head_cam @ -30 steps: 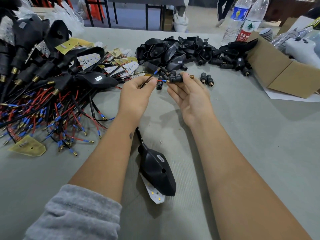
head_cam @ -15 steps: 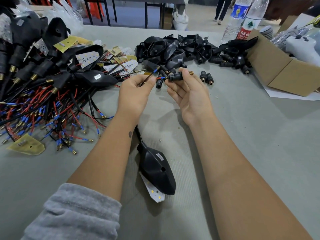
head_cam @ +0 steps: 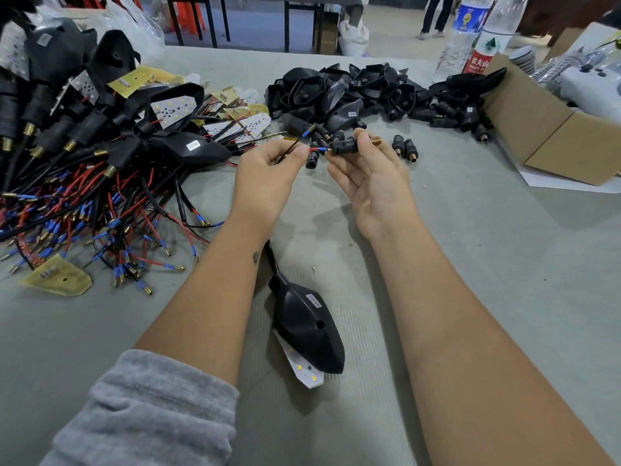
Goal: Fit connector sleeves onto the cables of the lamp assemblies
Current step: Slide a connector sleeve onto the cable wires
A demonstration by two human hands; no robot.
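Left hand: the left hand (head_cam: 265,173) is raised above the grey surface (head_cam: 487,264), back toward the camera, fingers curled inward, thumb and forefinger pinching two thin wires (head_cam: 295,148); a grey sleeve (head_cam: 144,412) is pushed up the forearm.
Wires: one black lead juts up and away, ending in a blue-collared terminal (head_cam: 307,131); one red lead runs level to the right, its blue-collared tip meeting the mouth of the connector sleeve (head_cam: 342,148).
Right hand: the right hand (head_cam: 373,183) is turned palm up, lower fingers loosely spread, thumb and fingertips gripping the black connector sleeve sideways; a brass threaded end (head_cam: 375,139) shows past the thumb.
Arms: both forearms reach forward from the lower edge and converge at mid-surface, hands close together but not touching.
Lamp: a black lamp (head_cam: 307,327) lies on the surface between the forearms, a white LED board (head_cam: 307,373) showing under its near end, its black cable (head_cam: 272,257) running up behind the left wrist.
Loose sleeves: two more sleeves (head_cam: 405,149) stand just right of the right hand.
Left pile: a heap of wired lamps (head_cam: 84,156) with red, black and blue leads.
Far pile: empty black housings (head_cam: 353,92), with a cardboard box (head_cam: 551,129) and bottles (head_cam: 477,38) beyond.
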